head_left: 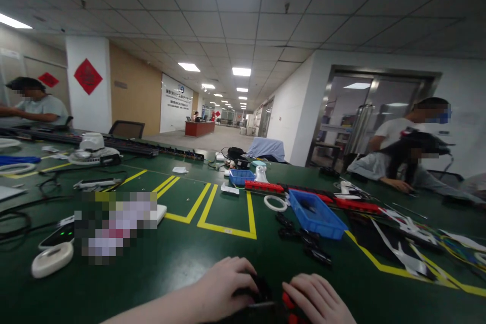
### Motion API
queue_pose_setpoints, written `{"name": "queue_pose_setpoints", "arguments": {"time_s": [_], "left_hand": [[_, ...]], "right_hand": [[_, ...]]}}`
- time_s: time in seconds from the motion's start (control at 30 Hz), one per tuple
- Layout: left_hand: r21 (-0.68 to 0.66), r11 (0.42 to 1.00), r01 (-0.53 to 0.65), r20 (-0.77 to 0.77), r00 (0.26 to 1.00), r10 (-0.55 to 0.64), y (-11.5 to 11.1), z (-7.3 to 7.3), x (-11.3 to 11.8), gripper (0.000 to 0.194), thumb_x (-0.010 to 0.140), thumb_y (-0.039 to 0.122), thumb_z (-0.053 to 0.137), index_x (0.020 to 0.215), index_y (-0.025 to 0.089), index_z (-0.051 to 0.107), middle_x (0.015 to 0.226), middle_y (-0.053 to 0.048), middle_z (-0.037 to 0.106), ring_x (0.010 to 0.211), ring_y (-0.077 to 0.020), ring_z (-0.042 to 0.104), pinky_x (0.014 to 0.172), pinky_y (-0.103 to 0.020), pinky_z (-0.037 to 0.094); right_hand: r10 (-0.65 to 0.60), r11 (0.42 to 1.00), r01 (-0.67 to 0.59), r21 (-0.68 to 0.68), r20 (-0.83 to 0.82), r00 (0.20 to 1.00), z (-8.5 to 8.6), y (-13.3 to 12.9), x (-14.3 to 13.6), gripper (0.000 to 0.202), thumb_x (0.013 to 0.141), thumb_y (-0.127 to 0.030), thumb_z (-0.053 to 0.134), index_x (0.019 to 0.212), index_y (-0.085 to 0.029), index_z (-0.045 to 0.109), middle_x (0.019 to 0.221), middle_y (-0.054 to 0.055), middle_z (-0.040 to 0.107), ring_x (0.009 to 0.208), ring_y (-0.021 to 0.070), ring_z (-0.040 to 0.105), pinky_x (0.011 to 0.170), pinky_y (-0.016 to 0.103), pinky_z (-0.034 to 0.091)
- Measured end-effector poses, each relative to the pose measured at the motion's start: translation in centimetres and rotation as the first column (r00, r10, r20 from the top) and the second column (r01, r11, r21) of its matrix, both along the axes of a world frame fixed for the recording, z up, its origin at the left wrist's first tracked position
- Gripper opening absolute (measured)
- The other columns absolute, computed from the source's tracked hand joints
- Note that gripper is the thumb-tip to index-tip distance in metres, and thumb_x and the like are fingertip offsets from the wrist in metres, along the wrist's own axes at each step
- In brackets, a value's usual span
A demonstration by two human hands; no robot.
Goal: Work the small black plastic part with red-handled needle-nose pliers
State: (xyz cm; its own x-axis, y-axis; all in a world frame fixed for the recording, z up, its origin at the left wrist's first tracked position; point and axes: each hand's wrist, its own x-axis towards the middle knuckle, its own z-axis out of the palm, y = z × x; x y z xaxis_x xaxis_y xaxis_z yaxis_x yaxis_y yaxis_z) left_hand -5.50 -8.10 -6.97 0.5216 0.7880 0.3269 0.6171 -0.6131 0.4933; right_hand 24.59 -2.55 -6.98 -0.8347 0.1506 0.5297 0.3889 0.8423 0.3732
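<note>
At the bottom edge of the view, my left hand (228, 283) curls its fingers round the dark part of a black and red object (261, 291). My right hand (321, 296) lies over the red part of that same object, its fingers bent and close together. The lower side of the object is cut off by the frame and much of it is under my hands, so its kind cannot be made out. Just beyond my right hand, a bundle of black cables (304, 238) lies on the green table (170, 248).
A blue plastic tray (322, 225), a white ring (275, 203) and a long red strip (264, 187) lie ahead to the right. A white roll (52, 259) and a device with green lights (56, 235) are at left. Co-workers (398, 167) sit and stand at right.
</note>
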Motion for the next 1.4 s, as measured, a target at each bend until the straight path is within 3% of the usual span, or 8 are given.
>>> {"name": "queue_pose_setpoints", "arguments": {"time_s": [0.2, 0.4, 0.57, 0.7, 0.87, 1.1, 1.23, 1.4], "left_hand": [[0.006, 0.993, -0.114, 0.048, 0.992, 0.114, 0.3, 0.2, -0.5, 0.014, 0.089, 0.022, 0.067, 0.102, 0.023, 0.071, 0.123, -0.004, 0.063, 0.111, -0.0217, 0.061, 0.099, -0.036, 0.047], [-0.044, 0.967, -0.249, 0.057, 0.966, 0.251, 0.8, 0.5, -0.9, 0.012, 0.095, 0.021, 0.059, 0.101, 0.02, 0.069, 0.117, -0.005, 0.065, 0.11, -0.0216, 0.06, 0.098, -0.037, 0.045], [-0.079, 0.959, -0.272, 0.075, 0.958, 0.278, 1.0, 0.7, -1.2, 0.013, 0.097, 0.023, 0.054, 0.101, 0.018, 0.065, 0.114, -0.007, 0.065, 0.106, -0.0245, 0.059, 0.093, -0.04, 0.046], [-0.109, 0.969, -0.222, 0.162, 0.958, 0.238, 1.2, 0.8, -1.4, 0.014, 0.098, 0.022, 0.051, 0.099, 0.018, 0.064, 0.111, -0.007, 0.065, 0.105, -0.0223, 0.06, 0.096, -0.038, 0.046], [-0.133, 0.984, -0.115, 0.318, 0.936, 0.152, 0.9, 1.2, -1.5, 0.012, 0.098, 0.018, 0.051, 0.1, 0.017, 0.062, 0.117, -0.008, 0.061, 0.111, -0.0186, 0.059, 0.101, -0.033, 0.047], [-0.207, 0.978, -0.026, 0.432, 0.894, 0.115, 0.4, 2.0, -1.6, 0.009, 0.096, 0.019, 0.056, 0.095, 0.016, 0.065, 0.117, -0.007, 0.061, 0.105, -0.0182, 0.059, 0.091, -0.031, 0.049], [-0.362, 0.929, 0.068, 0.593, 0.787, 0.173, 0.6, 1.6, -1.5, 0.006, 0.088, 0.019, 0.067, 0.09, 0.014, 0.068, 0.112, -0.007, 0.063, 0.1, -0.0187, 0.059, 0.089, -0.032, 0.047], [-0.482, 0.859, 0.17, 0.685, 0.685, 0.249, 0.7, 0.3, -0.9, 0.029, 0.086, 0.034, 0.071, 0.105, 0.013, 0.064, 0.102, -0.007, 0.068, 0.089, -0.0175, 0.064, 0.081, -0.031, 0.05]], "right_hand": [[0.019, 0.993, -0.009, 0.121, -0.08, 0.997, 0.2, 2.3, -2.1, 0.052, 0.068, -0.005, 0.05, 0.117, -0.023, 0.061, 0.108, 0.005, 0.071, 0.107, 0.024, 0.064, 0.109, 0.045, 0.038], [0.01, 1.0, -0.011, -0.019, -0.048, 0.999, 1.9, 6.1, -7.4, 0.046, 0.067, 0.001, 0.047, 0.105, -0.022, 0.062, 0.107, 0.006, 0.068, 0.106, 0.0224, 0.063, 0.105, 0.044, 0.044], [-0.028, 0.994, 0.019, -0.11, -0.085, 0.996, 1.0, 8.3, -10.0, 0.044, 0.068, 0.002, 0.047, 0.103, -0.02, 0.062, 0.11, 0.009, 0.068, 0.108, 0.0249, 0.062, 0.102, 0.046, 0.047], [-0.038, 0.988, 0.021, -0.151, -0.117, 0.992, 0.2, 8.7, -9.6, 0.041, 0.069, 0.0, 0.047, 0.102, -0.018, 0.061, 0.106, 0.011, 0.068, 0.112, 0.0282, 0.06, 0.103, 0.051, 0.046], [-0.048, 0.977, 0.023, -0.213, -0.11, 0.993, 0.6, 8.2, -9.0, 0.033, 0.074, -0.006, 0.05, 0.103, -0.02, 0.061, 0.103, 0.01, 0.067, 0.108, 0.0267, 0.061, 0.104, 0.05, 0.046], [-0.014, 0.965, -0.006, -0.26, -0.072, 0.997, 1.1, 7.3, -9.6, 0.019, 0.078, -0.012, 0.054, 0.096, -0.017, 0.061, 0.097, 0.01, 0.067, 0.097, 0.0248, 0.062, 0.104, 0.046, 0.045], [-0.025, 0.961, 0.004, -0.276, -0.073, 0.997, 1.2, 7.0, -9.6, 0.014, 0.081, -0.013, 0.054, 0.092, -0.017, 0.061, 0.097, 0.011, 0.067, 0.095, 0.0243, 0.061, 0.089, 0.039, 0.051], [-0.035, 0.965, 0.01, -0.261, -0.089, 0.995, 1.2, 7.1, -9.6, 0.01, 0.082, -0.016, 0.056, 0.09, -0.019, 0.06, 0.096, 0.011, 0.067, 0.09, 0.0242, 0.062, 0.08, 0.037, 0.051]]}}
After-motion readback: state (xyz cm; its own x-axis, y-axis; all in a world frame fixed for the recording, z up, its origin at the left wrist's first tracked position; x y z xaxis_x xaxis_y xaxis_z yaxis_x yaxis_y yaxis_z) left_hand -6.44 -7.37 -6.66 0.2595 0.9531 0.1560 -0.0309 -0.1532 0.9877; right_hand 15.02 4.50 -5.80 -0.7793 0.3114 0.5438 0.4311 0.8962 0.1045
